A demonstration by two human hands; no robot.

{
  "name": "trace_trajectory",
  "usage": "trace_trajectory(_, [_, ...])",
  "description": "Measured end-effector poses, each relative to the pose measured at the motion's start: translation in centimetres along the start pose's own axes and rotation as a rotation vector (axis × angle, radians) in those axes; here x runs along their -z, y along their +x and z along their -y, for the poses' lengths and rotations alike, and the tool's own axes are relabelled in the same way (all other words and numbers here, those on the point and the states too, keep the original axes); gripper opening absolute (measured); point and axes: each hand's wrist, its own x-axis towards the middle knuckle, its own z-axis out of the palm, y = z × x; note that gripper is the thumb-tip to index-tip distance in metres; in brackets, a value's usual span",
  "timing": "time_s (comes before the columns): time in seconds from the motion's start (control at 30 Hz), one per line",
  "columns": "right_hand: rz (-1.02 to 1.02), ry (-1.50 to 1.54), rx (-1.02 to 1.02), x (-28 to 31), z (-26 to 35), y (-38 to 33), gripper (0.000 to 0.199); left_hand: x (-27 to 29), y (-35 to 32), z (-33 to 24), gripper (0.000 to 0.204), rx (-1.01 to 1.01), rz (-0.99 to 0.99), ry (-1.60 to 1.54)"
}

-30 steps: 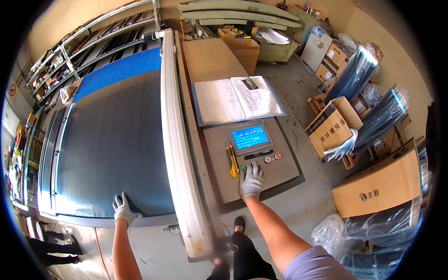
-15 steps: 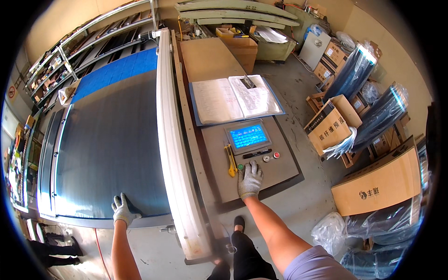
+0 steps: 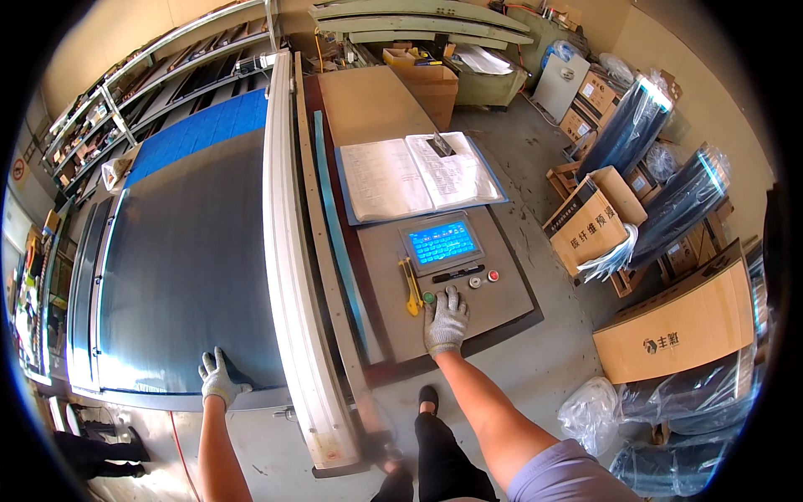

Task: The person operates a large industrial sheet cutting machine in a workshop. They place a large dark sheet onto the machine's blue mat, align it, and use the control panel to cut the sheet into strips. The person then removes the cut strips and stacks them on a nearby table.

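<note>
White beam (image 3: 287,251) now farther left

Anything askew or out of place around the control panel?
Slightly untidy: a yellow cutter lies loose on the control panel, right by the green button and the right hand. Crumpled clear plastic lies on the floor. No spill or damage stands out.
</note>
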Motion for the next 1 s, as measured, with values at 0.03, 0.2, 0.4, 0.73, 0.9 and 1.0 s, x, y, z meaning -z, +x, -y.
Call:
trace_trajectory(0.03, [0.0,-0.004,0.0,0.0,0.0,0.0,0.035,-0.1,0.1,-0.1,0.138,0.003,0.004,0.002])
trace_trajectory(0.2, [0.022,0.0,-0.01,0.0,-0.1,0.0,0.036,-0.2,0.4,-0.1,0.139,0.001,0.005,0.009])
trace_trajectory(0.4, [0.024,-0.002,-0.012,0.2,0.1,0.1,0.037,-0.3,0.4,0.0,0.138,0.002,0.0,0.019])
trace_trajectory(0.73, [-0.001,0.0,-0.013,0.0,0.1,0.0,0.036,-1.0,1.1,0.8,0.14,-0.011,-0.013,0.014])
trace_trajectory(0.9, [-0.005,0.009,-0.015,0.3,0.3,0.1,0.034,-0.4,0.5,0.2,0.139,0.004,0.003,0.02])
trace_trajectory(1.0, [-0.023,0.009,-0.01,0.2,0.1,0.1,0.033,-0.3,0.4,-0.1,0.138,0.005,0.006,0.019])
